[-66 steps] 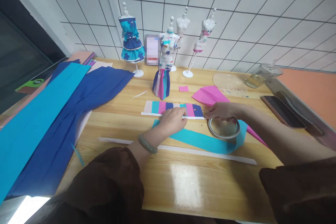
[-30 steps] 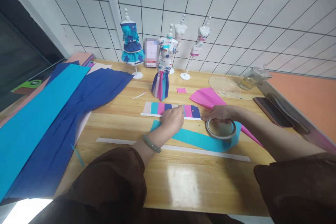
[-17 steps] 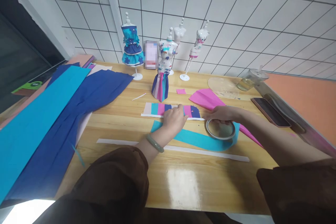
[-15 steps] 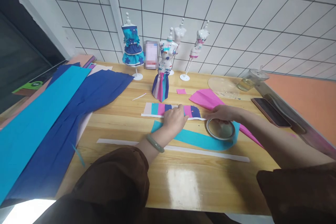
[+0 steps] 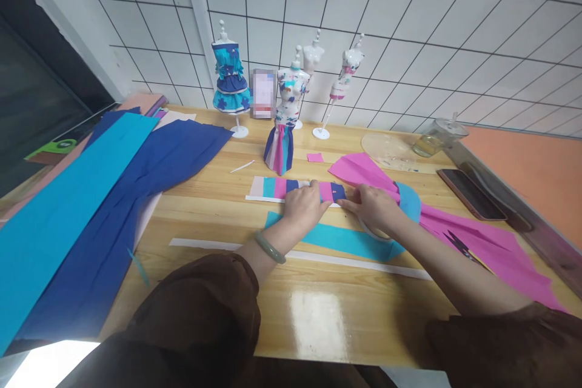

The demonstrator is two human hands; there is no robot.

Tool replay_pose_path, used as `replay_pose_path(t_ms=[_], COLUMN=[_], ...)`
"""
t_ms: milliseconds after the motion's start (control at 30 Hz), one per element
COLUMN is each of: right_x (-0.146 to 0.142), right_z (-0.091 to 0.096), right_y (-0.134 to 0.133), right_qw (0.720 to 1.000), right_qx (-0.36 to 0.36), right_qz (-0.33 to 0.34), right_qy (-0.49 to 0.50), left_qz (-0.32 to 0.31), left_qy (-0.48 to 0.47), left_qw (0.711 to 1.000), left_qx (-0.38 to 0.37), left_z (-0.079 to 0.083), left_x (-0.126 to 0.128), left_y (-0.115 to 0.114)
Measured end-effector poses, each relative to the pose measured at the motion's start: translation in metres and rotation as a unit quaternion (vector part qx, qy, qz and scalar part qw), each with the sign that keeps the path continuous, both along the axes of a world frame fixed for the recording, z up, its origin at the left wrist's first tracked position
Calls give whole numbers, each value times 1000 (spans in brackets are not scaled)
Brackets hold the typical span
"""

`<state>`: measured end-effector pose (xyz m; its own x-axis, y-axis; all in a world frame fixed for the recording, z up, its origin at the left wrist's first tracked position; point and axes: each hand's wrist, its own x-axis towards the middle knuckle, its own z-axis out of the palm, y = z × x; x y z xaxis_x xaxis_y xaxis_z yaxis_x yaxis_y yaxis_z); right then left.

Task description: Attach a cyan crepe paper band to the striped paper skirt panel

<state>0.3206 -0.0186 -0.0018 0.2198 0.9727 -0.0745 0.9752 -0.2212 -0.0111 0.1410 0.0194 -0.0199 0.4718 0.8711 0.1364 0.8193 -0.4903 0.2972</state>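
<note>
A band of striped paper (image 5: 277,187) in beige, turquoise, pink and dark blue lies on the wooden table (image 5: 318,309), with a white strip along its near edge. My left hand (image 5: 304,206) rests on the band's middle, fingers curled and pressed down. My right hand (image 5: 373,206) pinches the band's right end, where the white strip runs out. Under my right wrist lies a turquoise paper strip (image 5: 336,237); a roll of tape (image 5: 370,231) is mostly hidden there.
Several small dress-form mannequins (image 5: 284,115) stand at the back by the tiled wall. Large blue and turquoise sheets (image 5: 91,194) cover the left. Pink paper (image 5: 482,242) with scissors (image 5: 459,245) lies right, beside a phone (image 5: 470,193), a clear plate (image 5: 391,150) and a cup (image 5: 439,133). A long white strip (image 5: 227,247) lies near me.
My right hand has slid left off the tape roll to the band's right end. My right arm has dropped lower, uncovering the pink paper and scissors. The left hand has stayed on the band.
</note>
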Motion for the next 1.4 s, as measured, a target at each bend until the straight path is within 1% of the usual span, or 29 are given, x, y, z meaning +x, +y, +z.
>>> replay_pose_path(t_ms=[133,300,433,633,767,867,967,1000,1067,1133,1167,1233,1300,1333,1400], right_x=[10,7,7,12,14,15,16,16,15,14,14,14,14,13,11], right_z=[0,-3,-7,-10,-12,-13,-15,-15,-15,-14,-13,-12,-11,-10,-10], right_y=[-4,-9,-10,-9,-9,-9,-8,-8,-8,-8,-9,-10,-11,-12,-12], right_qw=[1000,999,999,999,998,998,998,997,997,997,997,996,996,995,995], right_qx=[7,31,38,36,38,41,47,49,51,53,54,58,63,66,75], right_qz=[-5,-13,-21,-26,-31,-32,-34,-34,-34,-33,-32,-31,-30,-30,-31], right_qy=[12,13,12,21,27,34,39,40,44,49,51,56,60,62,63], left_qz=[-5,-4,-7,-18,-30,-51,-89,-110,-148,-157,-140,-70,7,40,82], left_qy=[0,-6,-6,-21,-61,-77,-86,-100,-152,-209,-221,-199,-128,-110,-91], left_qw=[1000,1000,1000,999,995,991,983,977,955,934,934,957,981,984,986], left_qx=[-3,10,4,-29,-74,-102,-133,-154,-207,-245,-242,-200,-146,-130,-115], left_z=[0,-1,-1,-4,-5,-1,9,13,20,26,28,30,30,30,27], left_x=[0,0,-2,-6,-8,-14,-23,-28,-40,-59,-71,-99,-129,-143,-165], left_y=[1,1,2,3,4,6,7,8,11,16,20,28,36,39,42])
